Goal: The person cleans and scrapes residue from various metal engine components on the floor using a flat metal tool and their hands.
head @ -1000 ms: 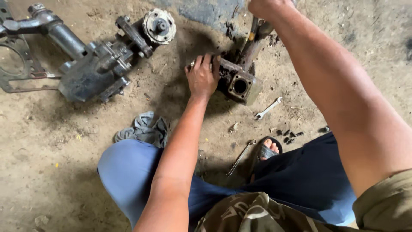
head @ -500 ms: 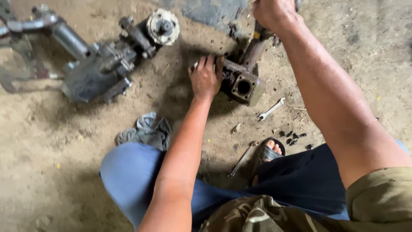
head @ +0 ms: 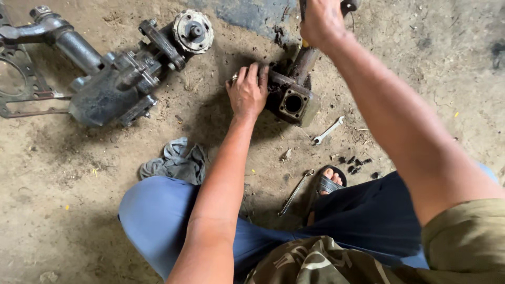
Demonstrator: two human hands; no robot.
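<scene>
Left hand [head: 248,90]: palm down, fingers spread and pressed flat against the left side of the metal housing [head: 292,97]; it grips nothing, only braces the part.

Right hand [head: 322,21]: closed in a fist around the upper end of the rusty shaft [head: 304,62], at the top edge of the view. The dark knob [head: 350,5] of a tool shows just past the knuckles; what the tool is cannot be told.

Metal housing: dirty cast block with a square flanged opening facing the camera, resting on the dirt floor [head: 63,184] near the middle of its far edge, on a dark oily patch. The shaft rises out of its top, tilted slightly right.

Large assembly [head: 113,84]: grey, greasy casting with a tube arm and a round flanged hub, lying toward the far left corner of the floor, well apart from the housing.

Gasket [head: 21,87]: thin metal outline, flat at the left edge, touching the assembly.

Rag [head: 176,160]: grey, crumpled, just beside the person's left knee.

Small wrench [head: 327,130]: bright, lying right of the housing, near it.

Long wrench [head: 295,192]: dark, lying beside the sandalled foot [head: 329,181].

Bolts [head: 357,163]: small dark cluster on the floor, right of the foot.
</scene>
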